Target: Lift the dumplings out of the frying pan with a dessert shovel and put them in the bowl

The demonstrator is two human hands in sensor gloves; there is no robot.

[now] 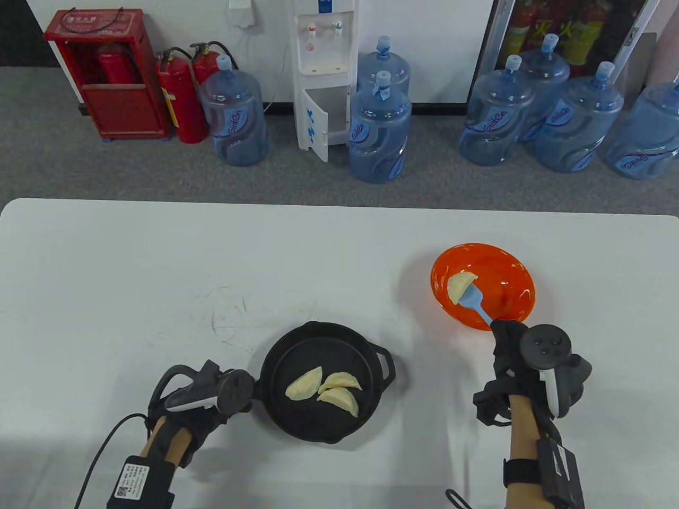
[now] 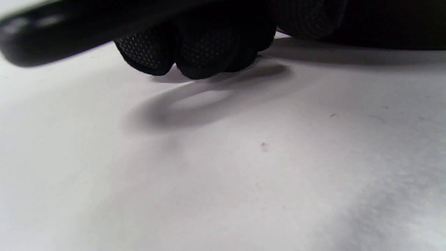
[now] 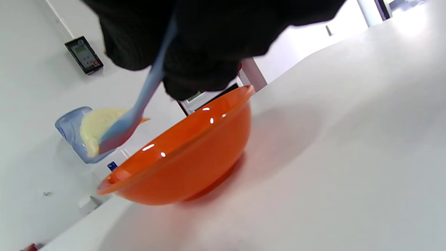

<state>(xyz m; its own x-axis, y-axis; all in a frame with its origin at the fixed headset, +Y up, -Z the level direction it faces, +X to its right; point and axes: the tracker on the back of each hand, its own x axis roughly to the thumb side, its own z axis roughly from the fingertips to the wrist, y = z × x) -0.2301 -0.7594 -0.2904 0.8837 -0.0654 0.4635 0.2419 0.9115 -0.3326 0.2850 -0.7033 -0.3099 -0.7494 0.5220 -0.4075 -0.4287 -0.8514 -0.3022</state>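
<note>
The table (image 1: pixel 159 265) is white, with faint dark scuff marks near its middle. Behind it is grey carpet, a row of blue water bottles (image 1: pixel 379 130), a white water dispenser (image 1: pixel 324 79), and red fire extinguishers (image 1: pixel 180 98) beside a red cabinet (image 1: pixel 106 74).

The shovel (image 1: pixel 473 303) is light blue, with a flat blade. The right hand (image 1: pixel 512 352) grips its handle and holds the blade above the orange bowl (image 1: pixel 509 265). On the blade lies one pale yellow dumpling (image 1: pixel 457 285), half-moon shaped with a pleated edge. In the right wrist view it is above the rim, not yet inside the bowl.

The black pan (image 1: pixel 281 360) stands near the left hand (image 1: pixel 212 392) and holds three more dumplings (image 1: pixel 324 391), close together and touching.

The tracker covers the left fingers in the table view. In the left wrist view the fingers (image 2: pixel 195 52) are curled around a dark bar, probably the pan handle, but it is blurred. The shovel's handle is mostly hidden inside the right glove.
</note>
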